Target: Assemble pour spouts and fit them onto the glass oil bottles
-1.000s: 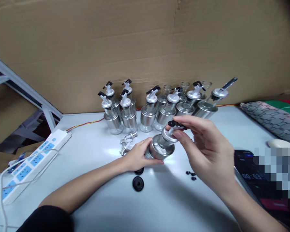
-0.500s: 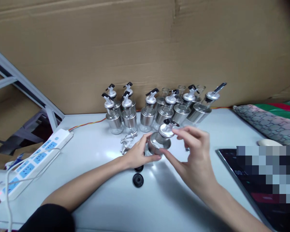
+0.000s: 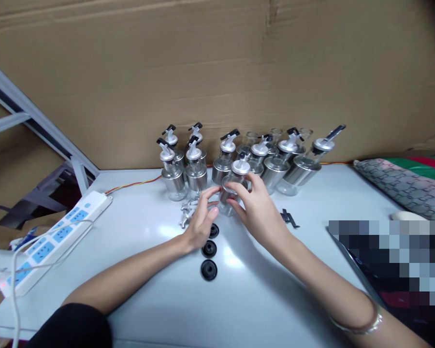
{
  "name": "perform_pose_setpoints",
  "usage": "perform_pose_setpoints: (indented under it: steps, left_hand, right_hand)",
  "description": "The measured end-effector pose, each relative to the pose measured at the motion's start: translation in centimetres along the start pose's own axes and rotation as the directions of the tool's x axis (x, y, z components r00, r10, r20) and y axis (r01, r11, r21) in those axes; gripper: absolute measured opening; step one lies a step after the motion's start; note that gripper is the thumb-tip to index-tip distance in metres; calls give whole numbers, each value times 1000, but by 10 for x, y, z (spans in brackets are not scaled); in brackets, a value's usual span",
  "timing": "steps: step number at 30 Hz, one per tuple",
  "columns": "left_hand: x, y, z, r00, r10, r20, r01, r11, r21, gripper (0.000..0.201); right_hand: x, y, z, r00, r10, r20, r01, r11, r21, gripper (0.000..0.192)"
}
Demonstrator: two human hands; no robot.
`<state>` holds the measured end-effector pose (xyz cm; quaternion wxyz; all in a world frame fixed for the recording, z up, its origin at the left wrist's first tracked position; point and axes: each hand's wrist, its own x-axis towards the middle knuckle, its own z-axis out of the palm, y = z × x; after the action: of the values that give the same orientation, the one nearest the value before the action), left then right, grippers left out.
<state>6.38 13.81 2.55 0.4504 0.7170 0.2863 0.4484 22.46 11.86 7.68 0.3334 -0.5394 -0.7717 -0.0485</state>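
Observation:
My right hand [image 3: 255, 205] grips a glass oil bottle [image 3: 224, 207] with a steel sleeve around its middle. A silver cap [image 3: 241, 167] with a dark lever sits on its neck. The bottle stands upright, just in front of the row of similar bottles [image 3: 197, 176]. My left hand [image 3: 199, 220] is open at the bottle's left side, thumb and fingers apart; whether a fingertip touches the glass is unclear. Below that hand lie three black round discs [image 3: 209, 270] in a line. Silver spout pieces [image 3: 185, 212] lie partly behind the left hand.
Small black levers [image 3: 290, 218] lie right of my right hand. A white power strip [image 3: 58, 241] with cables runs along the left. A tablet-like device [image 3: 362, 285], partly blurred out, and patterned fabric [image 3: 402, 183] are at the right. Cardboard [image 3: 217, 72] closes off the back.
The bottle has moved away from me toward the row and now stands straighter. My right hand has gone with it and shifted to its body. My left hand has come off the bottle's side.

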Motion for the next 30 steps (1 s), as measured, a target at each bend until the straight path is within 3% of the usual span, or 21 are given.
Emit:
perform_pose_setpoints:
  steps: [6, 10, 14, 17, 20, 23, 27, 30]
  left_hand:
    - [3, 6, -2, 996, -54, 74, 48, 996, 77, 53]
    - [2, 6, -2, 993, -56, 101, 46, 993, 108, 52]
    - [-1, 10, -4, 990, 97, 106, -116, 975, 190, 42]
    - [-4, 12, -7, 959, 265, 105, -284, 917, 280, 42]
    - [-5, 11, -7, 877, 380, 295, -458, 847, 270, 45]
    - [-6, 8, -4, 799, 381, 465, -531, 810, 250, 45]
    - [-6, 7, -3, 811, 295, 506, -486, 821, 300, 49]
    - [-4, 9, -4, 807, 352, 474, -518, 807, 284, 45]
  right_hand:
    - [21, 2, 8, 993, 87, 77, -89, 996, 16, 31]
    - [34, 5, 11, 989, 81, 127, -83, 996, 12, 33]
    - [36, 7, 17, 998, 53, 38, -54, 999, 10, 36]
    - [29, 2, 20, 997, 36, -72, -38, 999, -36, 29]
    - [22, -3, 21, 994, -69, 88, 70, 998, -8, 22]
    - [19, -4, 25, 923, -214, 319, 195, 977, 90, 20]
    - [17, -6, 31, 864, -219, 453, 202, 976, 88, 23]
    - [20, -10, 34, 844, -185, 504, 184, 982, 51, 21]
